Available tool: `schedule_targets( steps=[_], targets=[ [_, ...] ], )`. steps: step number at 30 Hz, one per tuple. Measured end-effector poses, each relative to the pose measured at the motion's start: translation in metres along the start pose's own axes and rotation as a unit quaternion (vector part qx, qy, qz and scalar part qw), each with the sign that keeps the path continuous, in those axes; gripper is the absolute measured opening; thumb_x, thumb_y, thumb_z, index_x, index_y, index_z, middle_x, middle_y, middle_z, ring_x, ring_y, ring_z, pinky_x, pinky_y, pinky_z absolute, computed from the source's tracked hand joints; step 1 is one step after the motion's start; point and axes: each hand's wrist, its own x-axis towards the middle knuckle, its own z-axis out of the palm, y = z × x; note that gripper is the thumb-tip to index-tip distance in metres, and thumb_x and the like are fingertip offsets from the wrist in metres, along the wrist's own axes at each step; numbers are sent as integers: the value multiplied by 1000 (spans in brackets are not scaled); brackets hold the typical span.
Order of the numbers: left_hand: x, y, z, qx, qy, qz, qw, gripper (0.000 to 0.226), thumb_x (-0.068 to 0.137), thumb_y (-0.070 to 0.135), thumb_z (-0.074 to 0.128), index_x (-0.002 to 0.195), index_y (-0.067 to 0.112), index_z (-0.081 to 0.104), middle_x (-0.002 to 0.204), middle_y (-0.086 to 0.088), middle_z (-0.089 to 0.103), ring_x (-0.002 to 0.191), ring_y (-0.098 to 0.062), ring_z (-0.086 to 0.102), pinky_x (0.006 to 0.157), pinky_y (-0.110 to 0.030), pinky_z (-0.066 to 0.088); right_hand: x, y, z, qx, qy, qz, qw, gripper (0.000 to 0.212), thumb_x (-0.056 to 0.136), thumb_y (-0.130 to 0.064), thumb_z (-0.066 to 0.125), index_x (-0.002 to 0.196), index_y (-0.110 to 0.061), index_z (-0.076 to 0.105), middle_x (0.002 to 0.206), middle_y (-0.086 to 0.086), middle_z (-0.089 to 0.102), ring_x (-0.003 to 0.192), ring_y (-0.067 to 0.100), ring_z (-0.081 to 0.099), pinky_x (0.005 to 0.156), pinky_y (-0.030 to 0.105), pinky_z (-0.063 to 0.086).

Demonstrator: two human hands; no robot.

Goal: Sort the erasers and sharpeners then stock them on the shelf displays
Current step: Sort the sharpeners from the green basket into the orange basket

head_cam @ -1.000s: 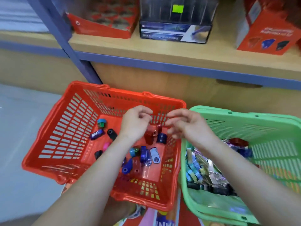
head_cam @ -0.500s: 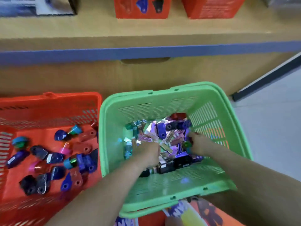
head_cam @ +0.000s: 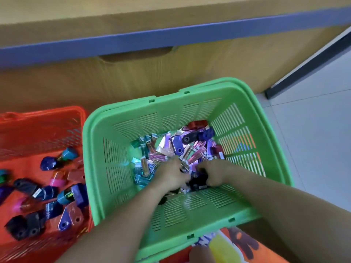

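Observation:
A green basket (head_cam: pixel 121 130) holds a mixed heap of foil-wrapped erasers (head_cam: pixel 157 156) and a few sharpeners (head_cam: pixel 188 138). Both my hands are down in the near side of that heap, close together. My left hand (head_cam: pixel 170 174) has its fingers curled into the pile; blur hides what they hold. My right hand (head_cam: pixel 213 172) curls round a dark sharpener (head_cam: pixel 197 183) lying between the two hands. To the left, a red basket (head_cam: pixel 47 120) holds several sorted sharpeners (head_cam: pixel 49 163) in blue, black, pink and red.
The shelf's blue edge (head_cam: pixel 171 37) runs above the baskets, over a wooden panel with a handle cut-out (head_cam: pixel 136 54). Grey tiled floor (head_cam: pixel 313 130) and a dark rail (head_cam: pixel 303 65) lie to the right. Colourful printed packaging (head_cam: pixel 233 245) shows under the green basket's near rim.
My hands left the red basket and went down into the green one as my view swung right. In the last half second they drew together at the near side of the heap.

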Motion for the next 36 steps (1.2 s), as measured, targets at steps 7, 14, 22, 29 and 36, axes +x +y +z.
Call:
schedule_targets(
  steps=[7, 14, 22, 29, 36],
  targets=[
    [41, 17, -25, -20, 135, 1, 991, 49, 96, 35, 50, 138, 21, 30, 108, -9, 58, 62, -15, 53, 51, -26, 34, 10, -8, 9, -72, 12, -20, 997, 54, 78, -49, 72, 122, -22, 58, 116, 3, 65, 107, 26, 62, 89, 36, 52],
    [51, 19, -27, 62, 183, -18, 981, 52, 85, 37, 70, 125, 25, 40, 83, 5, 57, 71, -18, 54, 56, -27, 42, 13, 4, 5, 128, 32, 37, 991, 36, 69, -34, 80, 98, -14, 71, 97, 7, 72, 88, 22, 67, 78, 30, 55],
    [1, 30, -64, -204, 183, 0, 962, 31, 80, 26, 74, 96, 32, 48, 94, 4, 65, 74, -16, 65, 68, -31, 54, -18, -1, -40, 691, -3, 39, 722, 40, 82, -21, 73, 117, -11, 58, 96, 19, 73, 76, 25, 68, 62, 31, 58],
    [-150, 10, -181, -450, 221, 158, 851, 16, 76, 19, 72, 92, 21, 69, 72, 2, 68, 53, -9, 56, 47, -18, 43, -68, -99, -114, 690, -88, -162, 700, 65, 77, -20, 71, 138, -24, 49, 135, 21, 56, 93, 34, 71, 58, 30, 59],
    [-177, -157, -203, -381, 328, -81, 861, 7, 84, 10, 71, 90, 10, 67, 68, -10, 65, 47, -20, 56, 46, -26, 47, -89, -273, -83, 602, -86, -181, 773, 21, 91, -23, 65, 110, -32, 60, 100, -5, 72, 74, 22, 69, 64, 32, 56]
  ],
)
